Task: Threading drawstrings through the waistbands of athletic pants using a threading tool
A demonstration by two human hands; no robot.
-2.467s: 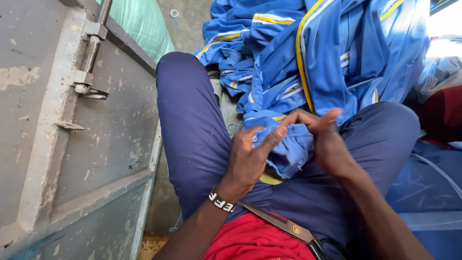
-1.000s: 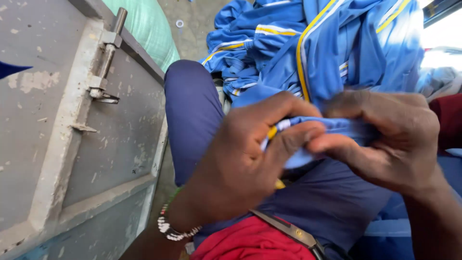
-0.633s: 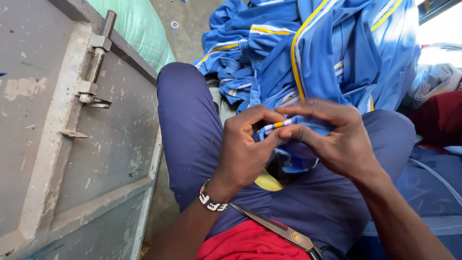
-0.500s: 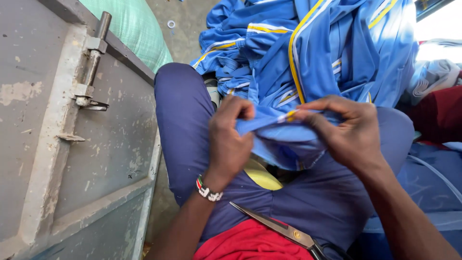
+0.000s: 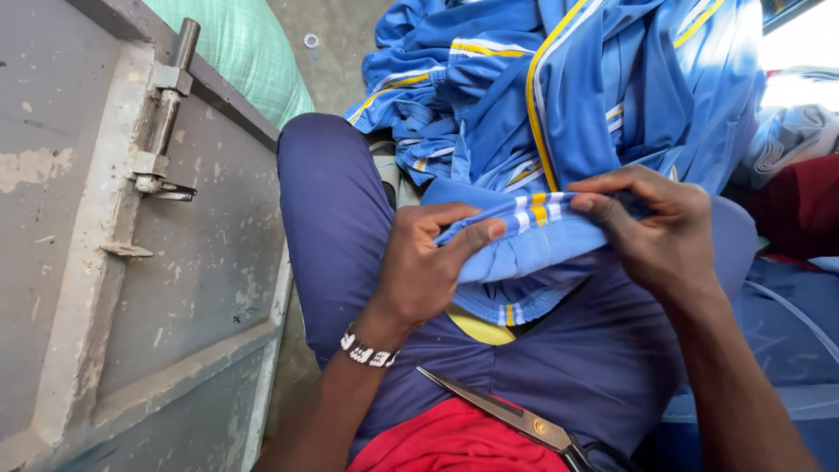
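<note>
Fingers of the left hand are closed on the folded edge of a blue garment, thumb on top and the rest tucked under the cloth. The right hand pinches the same edge just beside its white and yellow stripes, so the fabric runs taut between the two hands, above the person's lap. A black-and-white beaded bracelet circles the left wrist. Scissors lie on the dark blue trousers near the red shirt hem, apart from both hands. Beyond the hands, more blue clothing with yellow and white trim is heaped up. To the left stands a grey metal door with a bolt latch, and behind it a green woven sack.
</note>
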